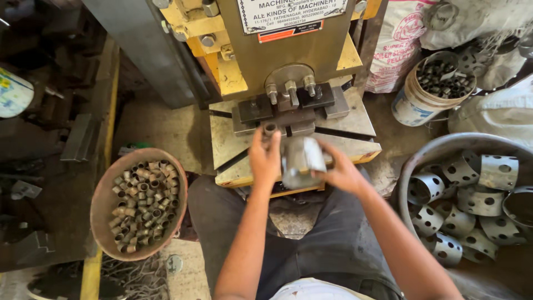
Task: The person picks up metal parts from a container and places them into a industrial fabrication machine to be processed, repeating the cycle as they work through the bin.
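Now: left hand [265, 158] fingers pinch one small tube [270, 129]; right hand [340, 172] grips one metal sleeve [301, 161].

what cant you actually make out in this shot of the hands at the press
- Metal sleeve, head view: motion blur hides its surface and any holes.
- Right hand: fingers hidden behind the sleeve, so its grip is unclear.
- Small ring at the left hand fingertips: too small to tell its shape.
- Press: upper part cut off by the top edge.
- Tub of punched rings: cut off at the right edge.
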